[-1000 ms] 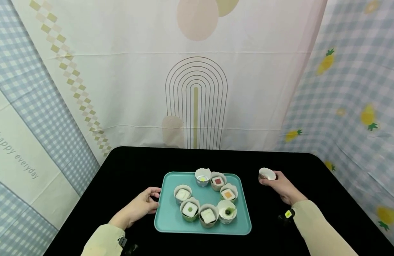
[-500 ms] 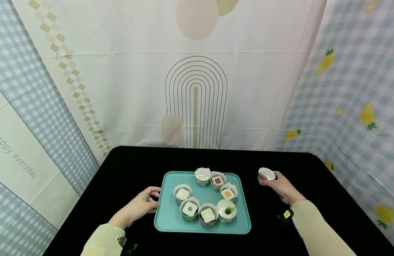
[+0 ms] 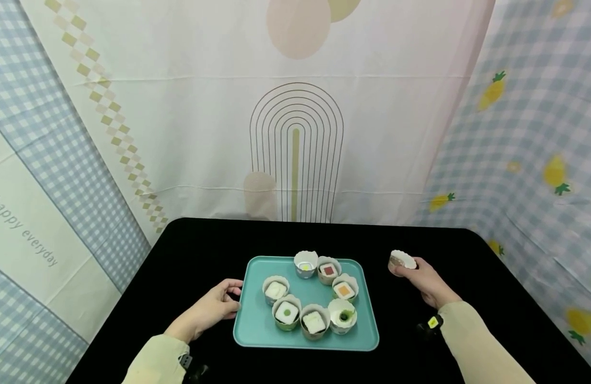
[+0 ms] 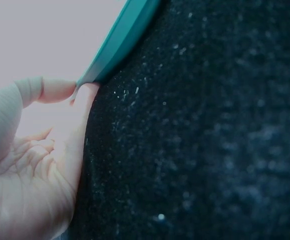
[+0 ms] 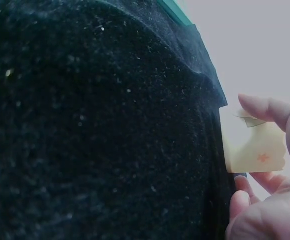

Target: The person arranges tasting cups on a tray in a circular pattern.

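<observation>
In the head view my left hand point(image 3: 211, 309) is at the left edge of the turquoise tray point(image 3: 257, 337). The left wrist view has the thumb and a finger meeting at the tray's rim point(image 4: 117, 47). Several scalloped paper baking cups stand on the tray in a ring, with small white blocks visible in most. One block has a green dot point(image 3: 288, 313), another a red square point(image 3: 329, 271), a third an orange square point(image 3: 344, 290). Right of the tray, my right hand point(image 3: 427, 282) grips a paper baking cup point(image 3: 402, 261) between thumb and fingers; its outside carries a small orange mark.
A black cloth point(image 3: 204, 240) covers the table under and around the tray. Behind the table hangs a pale patterned curtain point(image 3: 194, 133). Blue checked cloths close in the left side point(image 3: 108, 213) and the right side point(image 3: 530, 213).
The cup in my right hand tilts slightly. Both hands stay nearly where they were, and the tray and its cups keep their arrangement.
</observation>
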The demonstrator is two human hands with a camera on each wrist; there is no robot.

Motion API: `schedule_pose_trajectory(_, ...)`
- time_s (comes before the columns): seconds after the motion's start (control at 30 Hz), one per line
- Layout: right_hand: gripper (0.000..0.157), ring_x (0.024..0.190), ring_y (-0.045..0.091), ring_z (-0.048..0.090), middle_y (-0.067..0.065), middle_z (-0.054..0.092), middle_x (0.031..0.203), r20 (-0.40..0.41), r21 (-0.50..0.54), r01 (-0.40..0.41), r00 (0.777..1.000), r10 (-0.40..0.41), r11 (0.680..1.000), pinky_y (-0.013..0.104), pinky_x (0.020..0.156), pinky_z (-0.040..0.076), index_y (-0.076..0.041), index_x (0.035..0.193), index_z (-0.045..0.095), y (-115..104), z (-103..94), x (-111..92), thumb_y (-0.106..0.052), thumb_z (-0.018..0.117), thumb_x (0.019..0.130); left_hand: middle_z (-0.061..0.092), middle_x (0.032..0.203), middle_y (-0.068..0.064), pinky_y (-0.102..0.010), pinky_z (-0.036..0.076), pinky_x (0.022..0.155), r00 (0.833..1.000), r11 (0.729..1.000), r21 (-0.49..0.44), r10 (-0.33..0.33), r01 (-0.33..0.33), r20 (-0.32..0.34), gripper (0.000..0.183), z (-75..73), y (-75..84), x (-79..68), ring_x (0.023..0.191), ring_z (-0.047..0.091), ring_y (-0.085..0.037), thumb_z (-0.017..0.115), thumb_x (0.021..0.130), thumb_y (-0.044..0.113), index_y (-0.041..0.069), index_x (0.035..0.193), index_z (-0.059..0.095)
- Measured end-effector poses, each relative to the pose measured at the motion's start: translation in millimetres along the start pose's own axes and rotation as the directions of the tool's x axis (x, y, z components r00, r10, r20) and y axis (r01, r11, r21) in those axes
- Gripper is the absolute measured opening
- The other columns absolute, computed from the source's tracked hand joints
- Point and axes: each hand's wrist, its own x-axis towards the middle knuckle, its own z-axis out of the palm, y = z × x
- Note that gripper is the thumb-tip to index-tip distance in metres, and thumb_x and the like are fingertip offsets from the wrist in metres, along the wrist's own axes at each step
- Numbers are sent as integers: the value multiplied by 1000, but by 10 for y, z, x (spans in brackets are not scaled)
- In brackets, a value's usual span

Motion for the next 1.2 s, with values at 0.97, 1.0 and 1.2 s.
schedule_pose_trajectory(0.97, 64, 117, 37, 50, 22, 48, 131, 10, -70, 126, 992, -126, 989, 53, 98, 44, 4, 136, 41, -645, 61, -27, -35, 66, 92, 45, 121, -15, -39, 56, 81, 1000, 1000, 26, 12, -12, 13, 52, -1, -12, 5, 93, 55, -25, 61, 89, 5, 5, 137, 44)
schedule_pose_trajectory(1.0, 66, 117, 37, 50, 22, 47, 131, 12, -72, 135, 991, -135, 988, 53, 98, 43, 3, 137, 39, -693, 105, -28, -36, 67, 91, 46, 121, -15, -39, 56, 81, 1000, 1000, 24, 8, -9, 12, 52, -2, -12, 2, 93, 55, -25, 61, 89, 4, 5, 137, 44)
schedule_pose_trajectory(1.2, 75, 120, 33, 48, 18, 40, 137, 15, -68, 181, 984, -180, 981, 53, 100, 42, -3, 139, 32, -917, 351, -92, -40, 71, 87, 45, 121, -16, -40, 56, 81, 1000, 1000, 20, 9, -10, 26, 52, -14, -13, -4, 93, 55, -26, 60, 89, 4, 4, 138, 43)
